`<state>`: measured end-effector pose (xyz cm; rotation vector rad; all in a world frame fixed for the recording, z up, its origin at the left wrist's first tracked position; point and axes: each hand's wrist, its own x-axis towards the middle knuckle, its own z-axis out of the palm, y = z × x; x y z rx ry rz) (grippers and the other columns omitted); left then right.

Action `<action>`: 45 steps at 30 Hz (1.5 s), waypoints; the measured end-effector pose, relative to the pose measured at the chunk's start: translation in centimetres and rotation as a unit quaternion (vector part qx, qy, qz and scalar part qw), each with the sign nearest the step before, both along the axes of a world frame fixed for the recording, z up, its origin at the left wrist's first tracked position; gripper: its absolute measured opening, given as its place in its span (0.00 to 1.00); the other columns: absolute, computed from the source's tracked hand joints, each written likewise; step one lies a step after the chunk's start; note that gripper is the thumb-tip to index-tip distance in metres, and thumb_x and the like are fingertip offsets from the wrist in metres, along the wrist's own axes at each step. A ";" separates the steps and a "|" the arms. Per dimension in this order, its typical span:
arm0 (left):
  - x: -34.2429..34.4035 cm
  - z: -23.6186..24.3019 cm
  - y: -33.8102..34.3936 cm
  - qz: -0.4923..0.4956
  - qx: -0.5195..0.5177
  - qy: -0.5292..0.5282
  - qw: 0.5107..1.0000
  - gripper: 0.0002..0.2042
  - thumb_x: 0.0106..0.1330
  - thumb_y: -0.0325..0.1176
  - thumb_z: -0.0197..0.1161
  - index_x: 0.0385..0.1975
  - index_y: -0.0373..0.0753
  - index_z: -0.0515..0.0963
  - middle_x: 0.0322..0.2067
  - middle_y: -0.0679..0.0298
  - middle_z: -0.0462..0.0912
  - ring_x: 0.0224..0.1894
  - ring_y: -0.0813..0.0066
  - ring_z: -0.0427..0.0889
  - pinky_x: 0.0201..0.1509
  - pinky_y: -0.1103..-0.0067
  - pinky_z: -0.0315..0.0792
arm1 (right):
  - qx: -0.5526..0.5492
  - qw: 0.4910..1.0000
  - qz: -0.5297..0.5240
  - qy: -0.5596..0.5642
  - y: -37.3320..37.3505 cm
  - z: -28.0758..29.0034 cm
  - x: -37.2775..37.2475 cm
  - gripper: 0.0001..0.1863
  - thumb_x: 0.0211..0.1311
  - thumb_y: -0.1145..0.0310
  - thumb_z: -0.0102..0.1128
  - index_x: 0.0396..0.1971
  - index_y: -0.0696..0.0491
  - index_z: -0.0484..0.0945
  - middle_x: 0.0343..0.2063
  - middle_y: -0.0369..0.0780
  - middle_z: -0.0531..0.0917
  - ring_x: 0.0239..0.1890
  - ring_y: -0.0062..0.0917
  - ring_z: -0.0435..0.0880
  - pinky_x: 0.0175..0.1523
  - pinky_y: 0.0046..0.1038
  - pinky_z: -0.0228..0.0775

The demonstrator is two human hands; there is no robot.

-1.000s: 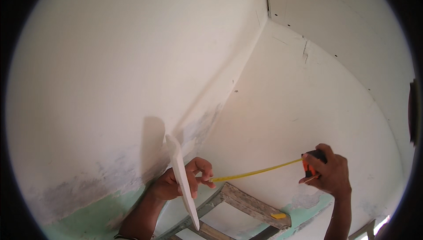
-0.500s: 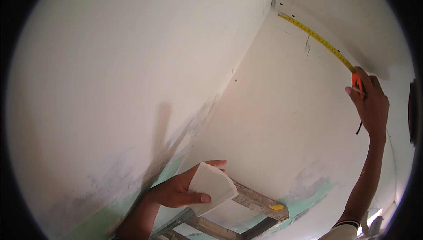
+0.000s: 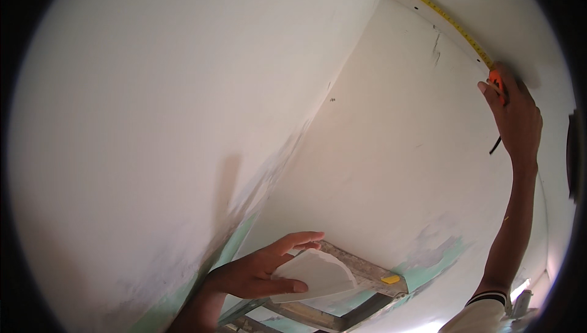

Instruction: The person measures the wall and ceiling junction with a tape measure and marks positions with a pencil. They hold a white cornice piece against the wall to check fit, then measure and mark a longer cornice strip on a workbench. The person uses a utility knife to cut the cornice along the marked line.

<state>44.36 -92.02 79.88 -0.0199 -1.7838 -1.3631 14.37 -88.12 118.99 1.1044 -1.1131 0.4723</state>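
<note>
My right hand (image 3: 516, 110), raised at the upper right, is closed around an orange tape measure (image 3: 496, 84). Its yellow blade (image 3: 441, 14) runs out to the top corner, where the tip lies by a dark gap at the end of a white strip with dark holes (image 3: 416, 8). A black strap (image 3: 495, 145) dangles below this hand. Low in the middle, my left hand (image 3: 263, 272) grips a flat white piece of board (image 3: 321, 275) with a ragged edge, thumb on its face and fingers behind. What the piece is made of, I cannot tell.
Below the board piece stands a worn ladder (image 3: 361, 266) with a yellow piece (image 3: 390, 279) on its top. Two white walls meet in a slanting corner; low down, paint peels to green (image 3: 437, 263). A dark object (image 3: 573, 156) is at the right rim.
My right hand and the tape measure have risen in the picture, the blade's tip now higher at the corner. My left hand has tilted the board piece flatter and shifted it right.
</note>
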 end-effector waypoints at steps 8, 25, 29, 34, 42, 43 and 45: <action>-0.3 -0.5 0.2 0.009 -0.003 -0.011 1.000 0.43 0.73 0.33 0.72 0.81 0.36 0.51 0.78 0.56 0.59 0.80 0.63 0.59 0.76 0.66 0.62 | -0.030 0.999 -0.011 -0.021 -0.7 -0.7 0.1 0.28 0.73 0.36 0.60 0.61 0.40 0.81 0.37 0.37 0.87 0.34 0.29 0.90 0.39 0.35 0.84; -0.2 0.6 0.2 -0.027 0.008 -0.044 0.999 0.41 0.76 0.31 0.67 0.82 0.37 0.48 0.81 0.57 0.51 0.82 0.58 0.53 0.83 0.56 0.57 | -0.035 0.998 0.005 -0.050 -0.2 -1.1 1.1 0.24 0.73 0.36 0.59 0.55 0.38 0.82 0.28 0.36 0.83 0.30 0.28 0.86 0.36 0.33 0.78; -0.4 0.0 -0.3 -0.001 -0.006 -0.033 0.999 0.43 0.73 0.30 0.70 0.82 0.35 0.49 0.79 0.55 0.58 0.81 0.63 0.58 0.72 0.68 0.69 | -0.027 0.997 -0.018 -0.065 0.2 -1.5 2.5 0.24 0.74 0.37 0.59 0.54 0.40 0.82 0.26 0.36 0.82 0.29 0.27 0.84 0.36 0.34 0.75; -0.4 0.4 -0.7 -0.016 0.009 -0.038 0.999 0.43 0.73 0.31 0.71 0.81 0.34 0.49 0.79 0.55 0.58 0.81 0.64 0.58 0.72 0.68 0.69 | -0.032 0.999 0.009 -0.036 0.2 -0.9 2.2 0.23 0.74 0.38 0.59 0.51 0.41 0.83 0.21 0.36 0.79 0.24 0.26 0.80 0.33 0.34 0.72; -0.4 0.6 -1.1 -0.036 0.022 -0.050 0.998 0.43 0.73 0.31 0.71 0.82 0.37 0.50 0.81 0.56 0.53 0.82 0.61 0.56 0.75 0.63 0.65 | -0.006 0.998 0.024 -0.060 -0.3 -0.2 2.6 0.23 0.73 0.39 0.61 0.42 0.46 0.80 0.18 0.35 0.74 0.20 0.24 0.74 0.31 0.32 0.69; -0.4 0.6 -1.1 -0.026 0.018 -0.050 0.998 0.43 0.73 0.32 0.71 0.81 0.35 0.51 0.81 0.55 0.55 0.81 0.61 0.58 0.71 0.66 0.70 | -0.003 0.998 0.028 -0.057 -0.4 -0.2 2.6 0.23 0.73 0.39 0.62 0.42 0.46 0.80 0.19 0.36 0.74 0.20 0.24 0.75 0.32 0.32 0.69; -0.3 0.5 -1.4 -0.021 0.019 -0.058 0.998 0.43 0.73 0.32 0.71 0.81 0.36 0.51 0.81 0.54 0.55 0.81 0.60 0.59 0.71 0.65 0.70 | 0.009 0.998 0.022 -0.064 -0.6 -0.2 3.1 0.23 0.74 0.40 0.61 0.47 0.46 0.81 0.20 0.36 0.76 0.22 0.22 0.75 0.33 0.31 0.69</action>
